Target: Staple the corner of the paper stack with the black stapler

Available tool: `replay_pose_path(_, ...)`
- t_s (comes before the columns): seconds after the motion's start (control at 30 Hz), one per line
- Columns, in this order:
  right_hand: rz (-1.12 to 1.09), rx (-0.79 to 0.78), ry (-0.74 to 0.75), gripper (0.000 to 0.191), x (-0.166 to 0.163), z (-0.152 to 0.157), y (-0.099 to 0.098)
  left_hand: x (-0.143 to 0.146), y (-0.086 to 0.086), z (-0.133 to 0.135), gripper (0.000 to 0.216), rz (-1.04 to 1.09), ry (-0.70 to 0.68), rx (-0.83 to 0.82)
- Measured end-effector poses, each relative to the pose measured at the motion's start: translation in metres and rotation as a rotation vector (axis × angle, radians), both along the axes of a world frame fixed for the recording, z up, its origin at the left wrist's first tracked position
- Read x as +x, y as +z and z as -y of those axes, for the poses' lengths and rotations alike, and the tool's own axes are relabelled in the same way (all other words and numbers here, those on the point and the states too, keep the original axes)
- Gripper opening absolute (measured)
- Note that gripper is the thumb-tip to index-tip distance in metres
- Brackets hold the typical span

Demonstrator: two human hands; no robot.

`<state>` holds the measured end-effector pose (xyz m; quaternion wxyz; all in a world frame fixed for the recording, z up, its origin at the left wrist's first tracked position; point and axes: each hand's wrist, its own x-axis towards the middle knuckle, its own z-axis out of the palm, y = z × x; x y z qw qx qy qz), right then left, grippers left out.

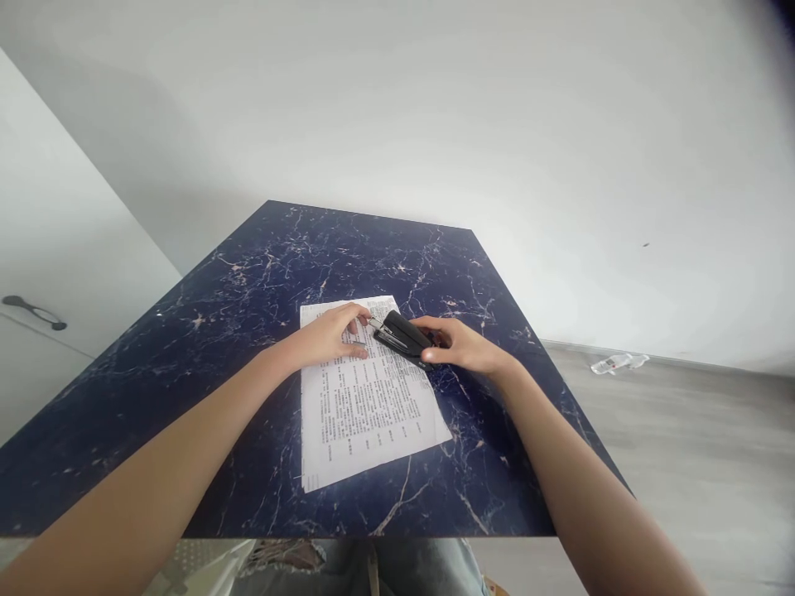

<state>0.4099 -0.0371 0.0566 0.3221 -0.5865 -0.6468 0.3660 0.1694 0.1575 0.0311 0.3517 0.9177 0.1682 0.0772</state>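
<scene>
A printed sheet of paper (366, 406) lies on the dark blue marble-patterned table (217, 331). A black stapler (403, 335) rests on the sheet's far right part, its metal front end pointing left. My right hand (463, 346) is closed around the stapler's rear end. My left hand (332, 335) lies on the paper's upper part, fingers curled and pinched right at the stapler's metal front; what they hold there is too small to tell.
A white wall stands behind the table. A white cabinet door with a dark handle (34, 312) is at the left. A clear plastic bottle (614, 362) lies on the grey floor at the right. My knees in ripped jeans (373, 567) show below the table edge.
</scene>
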Motion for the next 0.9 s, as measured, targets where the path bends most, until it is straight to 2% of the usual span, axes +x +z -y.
replay_pose_path(0.07,0.2,0.117,-0.079,0.034,-0.014,-0.004,-0.004,0.0,-0.001,-0.001,0.072,0.002,-0.001,0.002)
replay_pose_path(0.13,0.296,0.213,-0.147,0.025,-0.024,-0.007,-0.01,-0.001,-0.003,-0.004,0.067,0.02,-0.009,-0.004)
replay_pose_path(0.23,0.308,0.317,-0.177,0.037,-0.03,-0.007,-0.016,-0.003,-0.006,-0.007,0.054,0.069,-0.025,-0.056)
replay_pose_path(0.3,0.35,0.427,-0.191,0.042,-0.028,-0.005,-0.018,-0.003,-0.006,-0.008,0.045,0.128,0.026,-0.122)
replay_pose_path(0.37,0.435,0.552,-0.211,0.045,-0.027,-0.005,-0.02,-0.002,-0.005,-0.009,0.034,0.234,0.148,-0.248)
replay_pose_path(0.47,0.603,0.684,-0.244,0.052,-0.027,-0.004,-0.02,0.001,-0.005,-0.006,0.023,0.316,0.305,-0.598)
replay_pose_path(0.57,0.796,0.722,-0.22,0.061,-0.033,-0.003,-0.019,0.005,-0.003,0.002,0.018,0.286,0.373,-1.004)
replay_pose_path(0.67,0.943,0.718,-0.13,0.064,-0.041,0.0,-0.015,0.007,0.001,0.01,0.021,0.305,0.346,-1.308)
replay_pose_path(0.73,0.982,0.714,-0.083,0.064,-0.045,0.002,-0.011,0.008,0.003,0.014,0.024,0.306,0.309,-1.382)
replay_pose_path(0.9,1.029,0.711,-0.074,0.061,-0.048,0.004,-0.005,0.01,0.006,0.017,0.021,0.306,0.25,-1.333)
